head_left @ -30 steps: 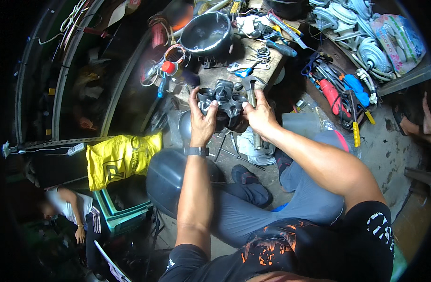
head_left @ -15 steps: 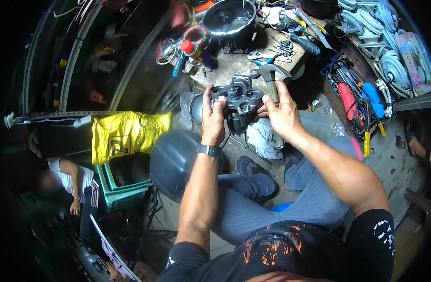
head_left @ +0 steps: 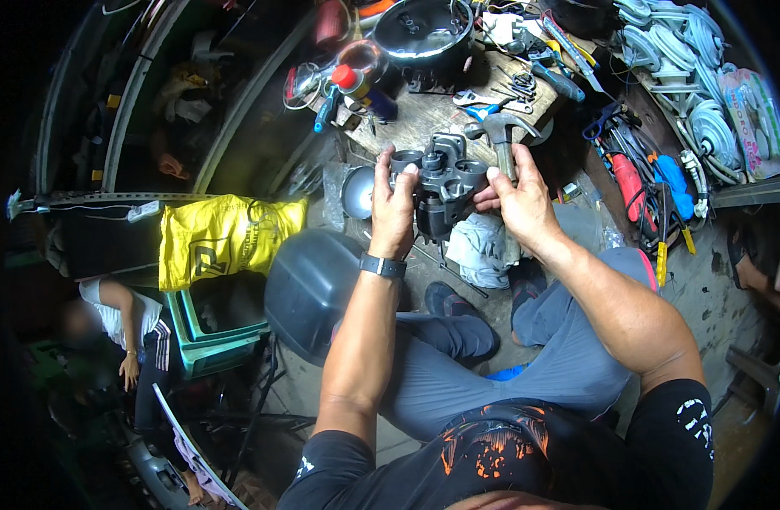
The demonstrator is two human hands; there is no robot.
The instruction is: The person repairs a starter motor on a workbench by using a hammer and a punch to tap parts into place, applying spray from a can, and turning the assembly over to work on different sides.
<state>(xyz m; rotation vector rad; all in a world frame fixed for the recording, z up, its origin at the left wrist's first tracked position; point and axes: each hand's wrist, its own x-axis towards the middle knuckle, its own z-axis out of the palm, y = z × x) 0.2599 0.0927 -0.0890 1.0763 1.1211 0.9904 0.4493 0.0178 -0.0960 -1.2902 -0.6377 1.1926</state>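
With the clock centred on the middle of the view, the largest thing is the worn, pale wooden work table (head_left: 411, 117), at 12 o'clock. At 9 o'clock is a bright yellow plastic sack with dark print (head_left: 271, 246), and at 8 o'clock a smooth, rounded black plastic shell (head_left: 309, 293). A round black basin (head_left: 420, 38) stands toward the far side of the table. The dark metal part with two round open sockets (head_left: 445, 183) is at 1 o'clock, held up in front of the near table edge. The left hand (head_left: 393, 208) grasps it at its 9 o'clock side, with the thumb on top. The right hand (head_left: 522, 200) supports its 3 o'clock side and, in the same grip, holds a steel claw hammer (head_left: 499, 132), whose head points up, apart from the part. A crumpled light grey cloth (head_left: 479, 255) lies at 3 o'clock. Smallest are the loose metal pieces (head_left: 522, 85) on the table; I cannot tell whether they belong to the part. As I judge, the work is midway: the part is lifted and its sockets are open, but it is not yet set down, and what is left inside cannot be seen.
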